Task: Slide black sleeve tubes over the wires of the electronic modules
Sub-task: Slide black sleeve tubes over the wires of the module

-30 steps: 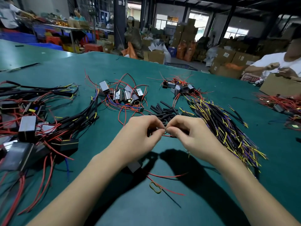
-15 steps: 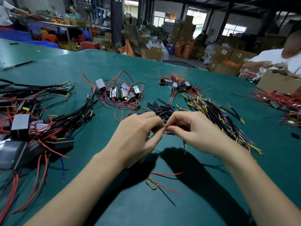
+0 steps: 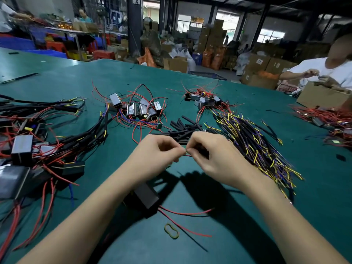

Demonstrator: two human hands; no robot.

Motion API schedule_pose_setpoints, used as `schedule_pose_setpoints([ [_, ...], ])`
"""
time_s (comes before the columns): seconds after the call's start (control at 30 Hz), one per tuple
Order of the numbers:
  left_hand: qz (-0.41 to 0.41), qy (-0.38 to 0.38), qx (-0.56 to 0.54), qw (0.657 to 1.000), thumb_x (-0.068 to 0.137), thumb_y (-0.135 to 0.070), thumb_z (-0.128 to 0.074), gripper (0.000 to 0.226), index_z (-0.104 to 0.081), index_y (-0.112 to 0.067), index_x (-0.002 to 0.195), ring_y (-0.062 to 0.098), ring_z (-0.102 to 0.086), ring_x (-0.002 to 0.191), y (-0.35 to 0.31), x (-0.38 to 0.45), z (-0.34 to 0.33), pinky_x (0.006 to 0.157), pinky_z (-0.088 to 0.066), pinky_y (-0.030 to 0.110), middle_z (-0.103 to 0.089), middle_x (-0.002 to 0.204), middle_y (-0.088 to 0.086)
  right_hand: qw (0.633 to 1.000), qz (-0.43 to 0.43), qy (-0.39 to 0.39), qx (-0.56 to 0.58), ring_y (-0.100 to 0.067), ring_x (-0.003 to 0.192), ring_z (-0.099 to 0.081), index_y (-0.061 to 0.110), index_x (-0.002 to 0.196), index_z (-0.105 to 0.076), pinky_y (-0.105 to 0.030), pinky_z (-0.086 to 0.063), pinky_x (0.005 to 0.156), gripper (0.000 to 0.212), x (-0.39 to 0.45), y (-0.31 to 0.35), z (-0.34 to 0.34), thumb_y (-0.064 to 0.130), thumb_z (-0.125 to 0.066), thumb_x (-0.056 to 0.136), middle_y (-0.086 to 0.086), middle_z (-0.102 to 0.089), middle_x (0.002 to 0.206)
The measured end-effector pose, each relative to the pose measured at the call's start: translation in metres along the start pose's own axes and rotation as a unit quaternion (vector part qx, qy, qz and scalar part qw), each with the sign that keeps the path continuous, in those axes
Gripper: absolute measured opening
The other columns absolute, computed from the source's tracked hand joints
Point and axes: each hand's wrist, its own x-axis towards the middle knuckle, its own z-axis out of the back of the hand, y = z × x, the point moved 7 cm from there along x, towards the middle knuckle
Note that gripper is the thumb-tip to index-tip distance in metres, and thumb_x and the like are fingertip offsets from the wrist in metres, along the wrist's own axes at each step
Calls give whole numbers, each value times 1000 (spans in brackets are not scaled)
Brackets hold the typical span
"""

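Both hands meet above the middle of the green counter [image 3: 238, 235]. Left hand [image 3: 158, 155] has its fingers curled and pinches a thin red wire [image 3: 187, 155] between thumb and forefinger; right hand [image 3: 213, 159] is also curled, pinching the same wire from the other side, with something black inside its fingers — probably a sleeve tube, but I cannot tell for sure. The fingertips of the two hands almost touch.

Under the left forearm lies a black module [image 3: 147, 197], and two red wires [image 3: 186, 213] come out of it toward the right, near a yellow rubber band [image 3: 171, 231]. Just behind the hands is a loose heap of black sleeve tubes [image 3: 185, 126]. To the right of it spreads a big bundle of black-sleeved wires with yellow and purple ends [image 3: 253, 145]. Farther back are two small piles of modules with red wires [image 3: 137, 109] — the second pile [image 3: 204, 99] is more to the right. At the left edge lies a heap of bigger modules with sleeved wires [image 3: 38, 149]. Another person in a white shirt [image 3: 327, 70] sits at the far right beside a cardboard box [image 3: 322, 96].
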Motion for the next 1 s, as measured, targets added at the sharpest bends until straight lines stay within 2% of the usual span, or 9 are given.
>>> schedule_pose_setpoints([
  [0.13,-190,-45,203,959,84,-23,-68,4,-65,-21,84,11,-54,60,-28,-12,-1,73,-45,34,-57,60,-11,989,-73,27,128,0,56,-49,19,77,-62,-17,-38,56,14,1,-15,-5,12,-62,89,12,-57,62],
  [0.2,-238,-55,255,936,83,-26,-64,8,-64,-19,81,13,-54,62,-35,-16,-1,74,-39,35,-56,63,-11,975,-108,54,188,-2,59,-51,19,78,-63,-23,-43,60,15,1,-19,-8,11,-62,90,6,-61,66],
  [0.33,-318,-96,345,878,81,-21,-62,11,-63,-14,72,20,-55,63,-50,-25,-3,66,-38,35,-59,67,-4,938,-145,94,301,-1,51,-46,12,83,-62,-13,-38,54,12,-2,-23,-11,5,-58,92,11,-57,61],
  [0.47,-341,-113,369,857,82,-20,-62,13,-64,-13,71,23,-56,64,-53,-26,-6,64,-42,37,-59,67,-2,917,-163,94,351,-4,52,-46,11,84,-62,-13,-35,51,10,-6,-27,-12,5,-59,91,13,-57,55],
  [0.57,-310,-103,356,876,83,-23,-57,16,-63,-14,72,21,-56,64,-48,-23,-6,66,-40,37,-59,67,-4,942,-131,52,304,-4,60,-50,13,80,-63,-14,-40,58,12,-2,-24,-5,4,-63,88,10,-60,64],
  [0.67,-202,-97,234,946,80,-28,-55,16,-65,-18,72,17,-58,65,-34,-16,0,70,-41,35,-62,65,-6,990,-36,-21,131,-4,64,-50,15,78,-63,-17,-39,62,12,2,-12,5,4,-65,84,11,-57,68],
  [0.77,-78,-64,69,992,80,-25,-61,16,-66,-19,66,16,-57,57,-14,-6,2,59,-46,27,-62,58,-5,993,80,-64,-61,-20,74,-53,10,81,-62,-38,-47,64,7,0,8,5,5,-61,85,5,-57,76],
  [0.9,65,11,-155,986,80,-10,-65,28,-67,-18,54,8,-47,50,7,1,-4,51,-37,16,-58,54,0,949,179,-127,-227,-30,68,-54,5,78,-62,-37,-45,59,8,-7,24,0,-1,-63,82,-9,-61,77],
  [1.0,81,18,-179,980,82,-13,-66,26,-68,-17,57,9,-48,51,12,-1,-8,53,-34,19,-60,55,-1,981,108,-110,-120,-26,72,-57,6,84,-64,-37,-46,64,5,-5,13,3,4,-62,88,-4,-62,82],
])
